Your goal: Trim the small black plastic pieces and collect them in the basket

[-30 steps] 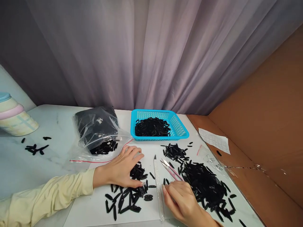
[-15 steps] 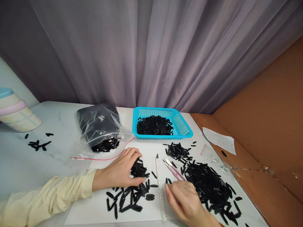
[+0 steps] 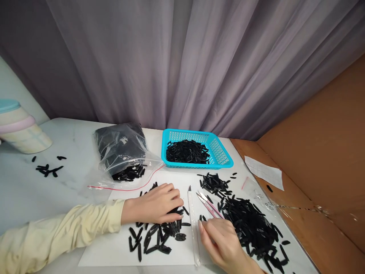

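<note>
- Black pieces (image 3: 172, 228), strewn on white sheet (image 3: 111, 251), partly beneath left hand (image 3: 158, 203) with spread, unclenched fingers
- Right hand (image 3: 221, 241) with curled fingers, grasp impossible to tell, beside pink-handled snips (image 3: 210, 206)
- Slim dark-tipped tool (image 3: 193, 224), between hands
- Beyond: blue basket (image 3: 196, 166) and plastic bag (image 3: 119, 144), containing more

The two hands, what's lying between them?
Between the left hand and the right hand lie a long, thin, pale strip with a dark pointed tip and some small black pieces; the head view shows this.
</note>
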`<control>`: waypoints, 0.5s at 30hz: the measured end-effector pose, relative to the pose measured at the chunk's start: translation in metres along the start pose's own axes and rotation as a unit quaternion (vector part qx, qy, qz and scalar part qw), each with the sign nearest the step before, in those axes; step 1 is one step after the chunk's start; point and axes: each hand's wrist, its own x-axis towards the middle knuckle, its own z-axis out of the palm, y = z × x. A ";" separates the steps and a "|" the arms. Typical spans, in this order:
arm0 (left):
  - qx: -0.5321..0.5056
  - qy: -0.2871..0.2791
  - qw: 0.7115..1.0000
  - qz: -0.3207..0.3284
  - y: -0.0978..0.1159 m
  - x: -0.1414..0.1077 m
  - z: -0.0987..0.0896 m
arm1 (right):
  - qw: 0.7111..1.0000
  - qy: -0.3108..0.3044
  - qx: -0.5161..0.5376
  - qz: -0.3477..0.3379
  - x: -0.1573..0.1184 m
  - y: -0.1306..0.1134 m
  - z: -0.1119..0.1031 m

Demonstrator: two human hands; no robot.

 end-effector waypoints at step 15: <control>-0.297 0.114 0.925 -0.208 -0.010 -0.002 -0.015 | 1.000 0.010 0.001 -0.006 0.001 0.001 0.001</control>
